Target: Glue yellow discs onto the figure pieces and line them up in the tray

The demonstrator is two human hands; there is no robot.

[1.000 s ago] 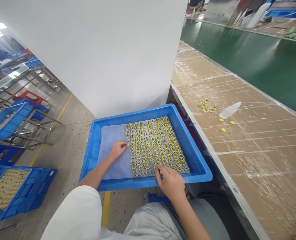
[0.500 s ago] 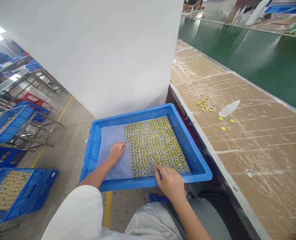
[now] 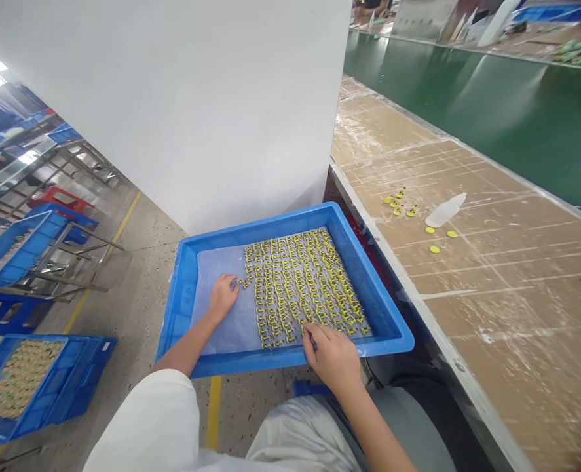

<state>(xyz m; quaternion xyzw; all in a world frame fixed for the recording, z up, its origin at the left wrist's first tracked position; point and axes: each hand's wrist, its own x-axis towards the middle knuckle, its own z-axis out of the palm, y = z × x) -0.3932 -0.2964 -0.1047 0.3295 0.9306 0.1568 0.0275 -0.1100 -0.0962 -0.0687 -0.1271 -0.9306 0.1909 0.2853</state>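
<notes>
A blue tray (image 3: 290, 362) lined with a pale sheet (image 3: 216, 334) lies before me. Small yellow-and-black pieces (image 3: 290, 282) stand on the sheet in close rows, over its middle and right side. My left hand (image 3: 224, 295) is at the left edge of the rows, fingers bent together beside a few stray pieces (image 3: 244, 283); whether one is between its fingertips is too small to make out. Over the near rows, my right hand (image 3: 337, 357) has thumb and forefinger drawn together at the pieces. What lies between those fingertips is hidden.
On the worktable (image 3: 467, 308) at right are a white squeeze bottle (image 3: 446, 210), yellow discs (image 3: 434, 250) and several yellow discs with dark tops (image 3: 397, 211). A green belt (image 3: 467, 98) runs behind. A white panel (image 3: 211, 118) stands ahead; blue trays (image 3: 78, 380) are stacked at left.
My left hand has shifted slightly left, away from the rows, and stray pieces now show beside its fingertips. My right hand stays in nearly the same place.
</notes>
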